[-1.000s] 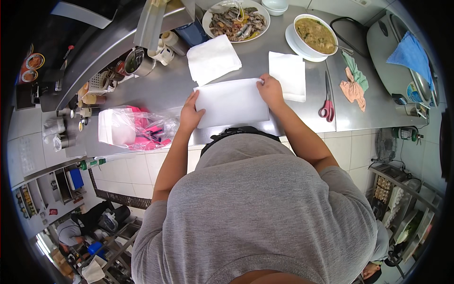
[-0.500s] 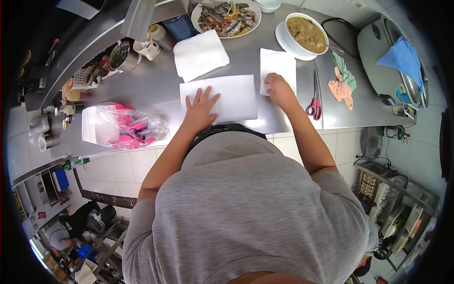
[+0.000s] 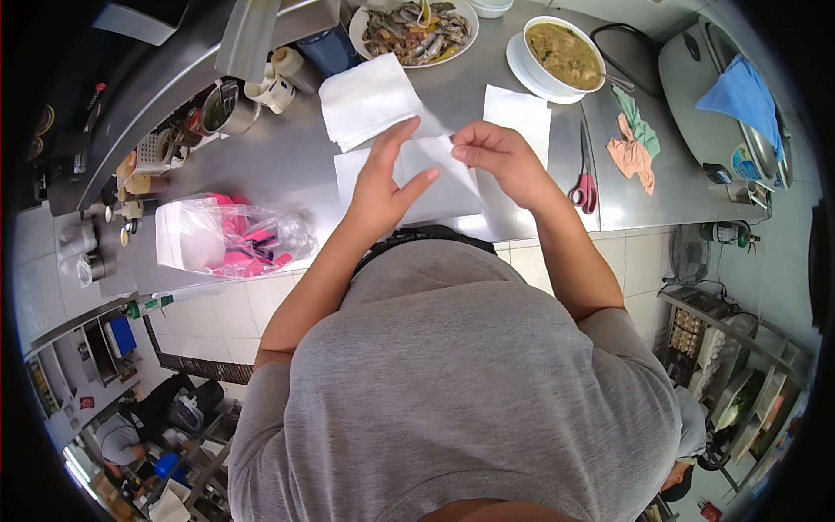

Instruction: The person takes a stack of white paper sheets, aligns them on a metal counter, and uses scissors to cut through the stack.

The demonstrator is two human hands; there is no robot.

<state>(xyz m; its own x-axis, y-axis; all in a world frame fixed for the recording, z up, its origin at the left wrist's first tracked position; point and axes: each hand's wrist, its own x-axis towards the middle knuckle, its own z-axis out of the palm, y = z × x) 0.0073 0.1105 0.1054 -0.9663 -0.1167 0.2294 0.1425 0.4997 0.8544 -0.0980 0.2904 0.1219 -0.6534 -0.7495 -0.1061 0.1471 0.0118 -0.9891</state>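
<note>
My right hand pinches the edge of a thin white paper sheet, which is raised and tilted above the counter. My left hand is beside it, thumb and fingers apart, with nothing gripped. More white paper lies flat beneath my hands, partly covered by them. Farther off to the left is a folded white paper stack. Just past my right hand lies another small pile of white paper. Scissors with red handles rest to the right of it.
A plate of cooked fish and a bowl of soup stand at the back. Crumpled green and peach cloths lie at right. A plastic bag with pink contents sits at left, near the counter's front edge. Another person appears lower left.
My right hand has come left from the right-hand paper pile and now holds a raised sheet. My left hand has lifted off the flat paper and turned on its side.
</note>
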